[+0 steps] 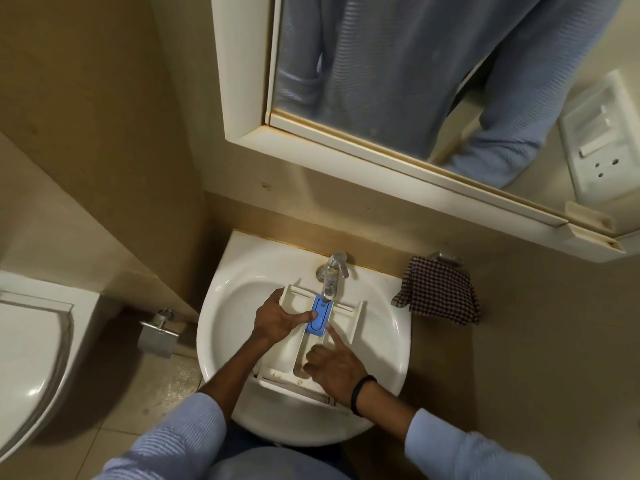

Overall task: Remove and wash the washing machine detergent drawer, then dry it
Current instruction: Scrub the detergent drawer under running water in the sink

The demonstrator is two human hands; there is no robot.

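The left hand (278, 320) clasps the detergent drawer (350, 323) by its 9 o'clock side wall. Its fingers curl over the rim, and the thumb reaches straight toward 3 o'clock to press on the blue insert (320, 318). The right hand (332, 370) lies in the drawer's 5 o'clock compartment. Its index finger points straight toward 11 o'clock, the tip touching the white wall just beside the insert's near corner. The other fingers are bent inward, and I cannot tell whether they grasp anything. A black wristband (363, 393) circles that wrist, and both arms wear ribbed pale-blue sleeves (180, 438).

The drawer lies inside the basin of the sink (221, 306), its long axis running roughly from 6 to 12 o'clock. It is boxy white hard plastic, split by thin walls into long compartments, with dark marks along its 6 o'clock end. The insert, a smooth blue rectangle, sits in the middle channel toward 12 o'clock. The sink is rounded, glossy white ceramic.

A chrome tap (333, 271) stands at the basin's 12 o'clock, its spout over the insert's far end. At the tap's 3 o'clock a dark checked cloth (440, 294) hangs on the beige wall. A metal paper holder (157, 336) is at the sink's 9 o'clock, with a white toilet (27, 358) beyond it. A white-framed mirror (381, 64) hangs at 12 o'clock.
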